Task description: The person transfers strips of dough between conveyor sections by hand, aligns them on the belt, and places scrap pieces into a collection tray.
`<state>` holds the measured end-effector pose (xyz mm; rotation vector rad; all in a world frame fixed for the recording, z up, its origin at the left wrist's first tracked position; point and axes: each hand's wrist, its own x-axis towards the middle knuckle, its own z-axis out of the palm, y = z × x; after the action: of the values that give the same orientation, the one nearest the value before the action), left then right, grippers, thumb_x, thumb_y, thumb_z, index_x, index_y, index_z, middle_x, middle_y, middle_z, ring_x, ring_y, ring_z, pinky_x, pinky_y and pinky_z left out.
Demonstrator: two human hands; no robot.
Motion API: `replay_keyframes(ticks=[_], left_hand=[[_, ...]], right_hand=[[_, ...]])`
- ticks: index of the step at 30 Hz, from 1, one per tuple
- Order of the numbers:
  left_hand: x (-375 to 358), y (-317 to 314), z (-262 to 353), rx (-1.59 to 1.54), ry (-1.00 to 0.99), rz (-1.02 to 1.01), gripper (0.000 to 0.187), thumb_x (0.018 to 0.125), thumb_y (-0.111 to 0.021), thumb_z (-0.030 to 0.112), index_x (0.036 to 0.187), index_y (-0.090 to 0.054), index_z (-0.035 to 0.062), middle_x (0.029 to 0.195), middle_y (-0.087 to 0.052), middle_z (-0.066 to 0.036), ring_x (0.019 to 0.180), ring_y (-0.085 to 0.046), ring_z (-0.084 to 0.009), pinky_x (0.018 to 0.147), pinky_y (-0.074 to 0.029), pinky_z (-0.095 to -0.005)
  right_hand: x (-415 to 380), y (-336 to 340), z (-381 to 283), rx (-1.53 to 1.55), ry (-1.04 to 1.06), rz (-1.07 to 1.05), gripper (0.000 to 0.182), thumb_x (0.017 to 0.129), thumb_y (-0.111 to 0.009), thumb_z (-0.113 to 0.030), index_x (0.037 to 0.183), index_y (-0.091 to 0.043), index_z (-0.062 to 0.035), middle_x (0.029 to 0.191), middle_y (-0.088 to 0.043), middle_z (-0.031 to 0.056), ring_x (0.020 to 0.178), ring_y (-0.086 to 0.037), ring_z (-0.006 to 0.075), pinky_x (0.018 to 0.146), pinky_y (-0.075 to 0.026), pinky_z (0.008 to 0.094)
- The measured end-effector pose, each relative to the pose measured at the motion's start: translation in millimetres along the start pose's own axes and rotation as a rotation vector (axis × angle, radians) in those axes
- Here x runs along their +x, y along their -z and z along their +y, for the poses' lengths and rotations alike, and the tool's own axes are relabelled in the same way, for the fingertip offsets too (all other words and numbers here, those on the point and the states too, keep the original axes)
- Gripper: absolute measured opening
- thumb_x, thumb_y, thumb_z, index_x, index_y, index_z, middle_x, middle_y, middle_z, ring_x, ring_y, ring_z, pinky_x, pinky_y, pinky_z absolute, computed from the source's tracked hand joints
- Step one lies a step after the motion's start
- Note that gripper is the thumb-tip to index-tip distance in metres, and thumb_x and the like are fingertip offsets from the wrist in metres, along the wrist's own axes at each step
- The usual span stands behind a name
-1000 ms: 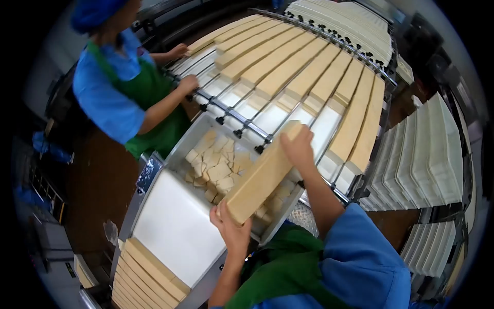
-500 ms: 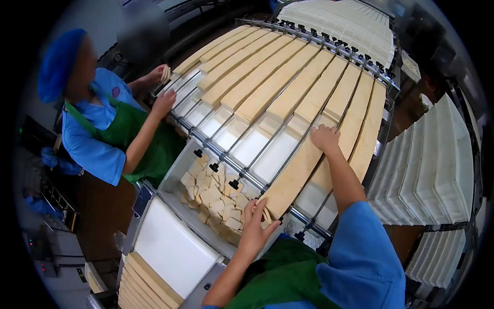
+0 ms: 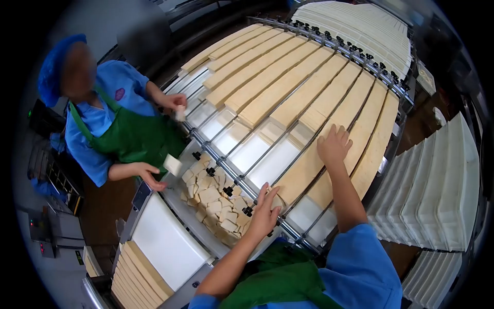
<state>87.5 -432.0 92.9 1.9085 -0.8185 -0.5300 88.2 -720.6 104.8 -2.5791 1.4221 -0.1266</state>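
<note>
Long rows of thin pale square slices, packed upright against each other, lie in lanes between metal rods. My left hand is at the near end of one row, beside the front rail, its fingers stretched and the thumb apart. A thin slice edge shows by its fingertips; whether it is pinched cannot be told. My right hand rests on top of the rows farther up, palm down with fingers spread. Below the rail, a bin holds a heap of loose and broken slices.
On the left a co-worker in a green apron has a slice in the air near one hand. A metal rail with black knobs crosses the front. White stacked trays stand right. More rows lie at lower left.
My left hand's curled fingers have straightened, and my right hand has flattened and spread on the rows. The co-worker's hands have moved down from the rows toward the bin, and a slice is now airborne.
</note>
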Motion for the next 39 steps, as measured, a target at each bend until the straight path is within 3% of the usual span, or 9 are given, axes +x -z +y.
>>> replay_keyframes(ticks=[5, 11, 17, 23, 25, 28, 32, 36, 39], left_hand=[[-14, 5, -9, 0.046, -0.114, 0.141, 0.056, 0.084, -0.050, -0.005, 0.137, -0.039, 0.0063, 0.146, -0.025, -0.026, 0.126, -0.041, -0.0411, 0.098, -0.041, -0.0369], [-70, 43, -24, 0.089, -0.060, 0.442, 0.056, 0.082, -0.051, -0.004, 0.135, -0.040, 0.0047, 0.140, -0.031, -0.026, 0.129, -0.035, -0.0428, 0.102, -0.037, -0.0397], [-146, 72, -84, 0.261, 0.333, 0.694, 0.048, 0.081, -0.065, 0.009, 0.125, -0.048, 0.0065, 0.121, -0.049, -0.020, 0.116, -0.046, -0.0346, 0.095, -0.041, -0.0383], [-205, 101, -103, 0.065, 0.384, 0.998, 0.021, 0.078, -0.069, 0.012, 0.097, -0.067, 0.0026, 0.078, -0.065, -0.012, 0.073, -0.063, -0.0273, 0.071, -0.050, -0.0358], [-225, 111, -109, 0.041, 0.477, 1.042, 0.021, 0.079, -0.068, 0.012, 0.097, -0.068, 0.0029, 0.075, -0.065, -0.012, 0.075, -0.063, -0.0266, 0.072, -0.050, -0.0350], [-276, 125, -124, 0.124, 0.621, 1.226, 0.027, 0.087, -0.059, 0.023, 0.091, -0.069, -0.0015, 0.090, -0.066, -0.021, 0.080, -0.064, -0.0375, 0.074, -0.050, -0.0403], [-342, 144, -160, 0.368, 0.632, 1.445, 0.038, 0.083, -0.065, 0.020, 0.112, -0.058, -0.0035, 0.107, -0.059, -0.024, 0.102, -0.054, -0.0406, 0.090, -0.043, -0.0437], [-398, 163, -178, 0.342, 1.144, 1.473, 0.075, 0.072, -0.077, 0.024, 0.129, -0.036, -0.0037, 0.126, -0.037, -0.029, 0.118, -0.036, -0.0443, 0.099, -0.034, -0.0467], [-427, 167, -207, 0.295, 1.121, 1.438, 0.083, 0.068, -0.080, 0.026, 0.130, -0.034, -0.0045, 0.126, -0.035, -0.030, 0.117, -0.037, -0.0450, 0.100, -0.034, -0.0465]], right_hand=[[3, -48, 14, 0.032, 0.041, 0.205, 0.076, 0.087, -0.050, -0.051, 0.139, -0.035, 0.0025, 0.145, -0.033, 0.0244, 0.138, -0.023, 0.0400, 0.112, -0.015, 0.0520], [-3, -54, 7, 0.023, 0.119, 0.159, 0.071, 0.088, -0.056, -0.042, 0.140, -0.032, 0.0010, 0.148, -0.028, 0.0222, 0.138, -0.021, 0.0408, 0.109, -0.017, 0.0580], [-90, -66, -60, 0.222, 0.621, 0.264, 0.065, 0.082, -0.064, -0.027, 0.135, -0.037, 0.0000, 0.141, -0.035, 0.0233, 0.134, -0.023, 0.0436, 0.105, -0.019, 0.0591], [-183, -72, -142, 0.487, 1.041, 0.081, 0.030, 0.071, -0.073, -0.018, 0.096, -0.058, -0.0103, 0.126, -0.051, 0.0143, 0.127, -0.036, 0.0402, 0.101, -0.023, 0.0546], [-208, -85, -166, 0.497, 1.159, 0.034, 0.019, 0.075, -0.069, -0.017, 0.091, -0.060, -0.0099, 0.120, -0.056, 0.0114, 0.122, -0.041, 0.0391, 0.100, -0.025, 0.0514], [-257, -105, -213, 0.470, 1.321, -0.054, 0.019, 0.083, -0.060, -0.017, 0.098, -0.064, -0.0067, 0.112, -0.060, 0.0119, 0.118, -0.046, 0.0353, 0.098, -0.028, 0.0475], [-307, -137, -256, 0.336, 1.411, -0.232, 0.029, 0.092, -0.050, -0.027, 0.099, -0.066, -0.0041, 0.118, -0.060, 0.0105, 0.123, -0.043, 0.0333, 0.101, -0.025, 0.0494], [-375, -152, -307, 0.297, 1.465, -0.329, 0.031, 0.085, -0.059, -0.029, 0.101, -0.064, -0.0022, 0.121, -0.056, 0.0149, 0.121, -0.043, 0.0342, 0.099, -0.026, 0.0525], [-414, -194, -344, 0.317, 1.576, -0.248, 0.043, 0.083, -0.061, -0.034, 0.112, -0.060, -0.0027, 0.129, -0.049, 0.0193, 0.124, -0.039, 0.0359, 0.099, -0.027, 0.0529]])
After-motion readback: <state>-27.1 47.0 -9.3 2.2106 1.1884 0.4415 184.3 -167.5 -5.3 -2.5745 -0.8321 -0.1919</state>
